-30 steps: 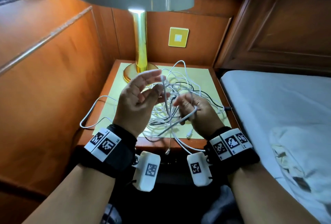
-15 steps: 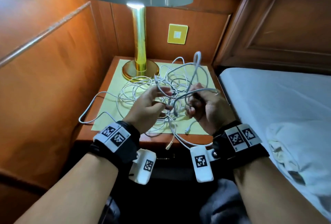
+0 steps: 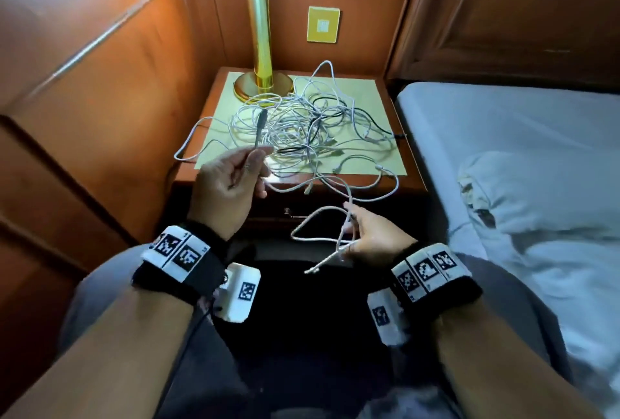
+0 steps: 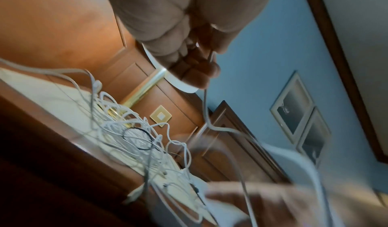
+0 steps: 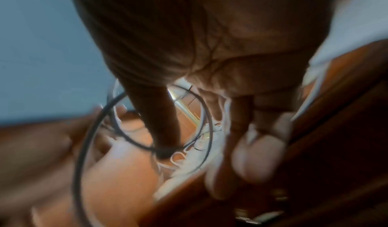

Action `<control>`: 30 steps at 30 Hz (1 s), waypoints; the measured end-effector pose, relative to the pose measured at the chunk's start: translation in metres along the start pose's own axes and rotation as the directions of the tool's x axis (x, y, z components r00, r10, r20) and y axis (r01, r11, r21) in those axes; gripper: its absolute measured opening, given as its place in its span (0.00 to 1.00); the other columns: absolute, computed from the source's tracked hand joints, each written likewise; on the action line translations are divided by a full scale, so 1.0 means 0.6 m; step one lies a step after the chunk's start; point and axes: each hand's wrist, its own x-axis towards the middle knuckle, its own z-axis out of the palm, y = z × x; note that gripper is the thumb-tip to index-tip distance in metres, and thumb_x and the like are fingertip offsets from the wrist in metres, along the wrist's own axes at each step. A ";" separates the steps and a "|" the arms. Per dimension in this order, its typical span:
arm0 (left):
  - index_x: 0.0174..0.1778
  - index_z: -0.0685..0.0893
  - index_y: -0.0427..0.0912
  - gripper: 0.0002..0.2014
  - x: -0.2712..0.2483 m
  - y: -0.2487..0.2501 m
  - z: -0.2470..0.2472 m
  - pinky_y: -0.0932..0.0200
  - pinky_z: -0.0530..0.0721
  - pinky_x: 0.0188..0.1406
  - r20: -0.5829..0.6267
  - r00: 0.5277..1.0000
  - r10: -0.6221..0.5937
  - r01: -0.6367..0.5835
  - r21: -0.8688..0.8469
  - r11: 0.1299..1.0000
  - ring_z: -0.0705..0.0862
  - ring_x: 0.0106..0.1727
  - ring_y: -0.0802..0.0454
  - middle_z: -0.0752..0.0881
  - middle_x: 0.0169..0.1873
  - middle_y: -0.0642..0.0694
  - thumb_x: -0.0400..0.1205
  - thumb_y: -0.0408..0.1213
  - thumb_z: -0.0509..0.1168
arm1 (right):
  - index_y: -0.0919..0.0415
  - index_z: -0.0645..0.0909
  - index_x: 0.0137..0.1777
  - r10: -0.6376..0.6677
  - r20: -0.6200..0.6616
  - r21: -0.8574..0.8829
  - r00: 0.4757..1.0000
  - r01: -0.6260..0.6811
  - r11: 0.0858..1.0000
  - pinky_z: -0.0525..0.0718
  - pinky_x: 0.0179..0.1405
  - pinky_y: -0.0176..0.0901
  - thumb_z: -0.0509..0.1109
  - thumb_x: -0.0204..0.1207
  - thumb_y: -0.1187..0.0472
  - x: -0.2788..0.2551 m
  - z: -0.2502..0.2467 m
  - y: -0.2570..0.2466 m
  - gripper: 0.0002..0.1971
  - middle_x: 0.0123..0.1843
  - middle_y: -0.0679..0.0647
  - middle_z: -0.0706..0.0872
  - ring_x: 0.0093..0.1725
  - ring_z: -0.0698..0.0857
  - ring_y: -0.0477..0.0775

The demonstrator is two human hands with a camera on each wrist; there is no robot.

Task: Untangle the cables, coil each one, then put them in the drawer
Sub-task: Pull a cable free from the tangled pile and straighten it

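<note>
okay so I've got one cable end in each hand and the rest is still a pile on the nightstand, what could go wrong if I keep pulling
1. The left hand and right hand each hold a white cable that runs back into the tangled pile; pulling harder may tighten knots.
2. The pile lies against the lamp base; a snagged loop could tug it.
3. Loops already hang over the nightstand front edge, so the heap may slide off.

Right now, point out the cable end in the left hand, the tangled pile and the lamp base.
cable end [image 3: 261, 118], head view, on the plug tip.
tangled pile [image 3: 302, 126], head view, mid-heap.
lamp base [image 3: 250, 86], head view, brass foot.
</note>
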 end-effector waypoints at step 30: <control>0.46 0.91 0.41 0.04 -0.138 -0.006 0.029 0.64 0.84 0.42 0.469 0.880 0.081 -0.195 0.200 0.960 0.87 0.38 0.59 0.89 0.37 0.53 0.77 0.35 0.78 | 0.64 0.79 0.49 -0.349 0.032 0.700 0.937 0.228 0.677 0.81 0.33 0.41 0.61 0.86 0.63 -0.110 0.074 0.019 0.08 0.32 0.54 0.82 0.29 0.81 0.50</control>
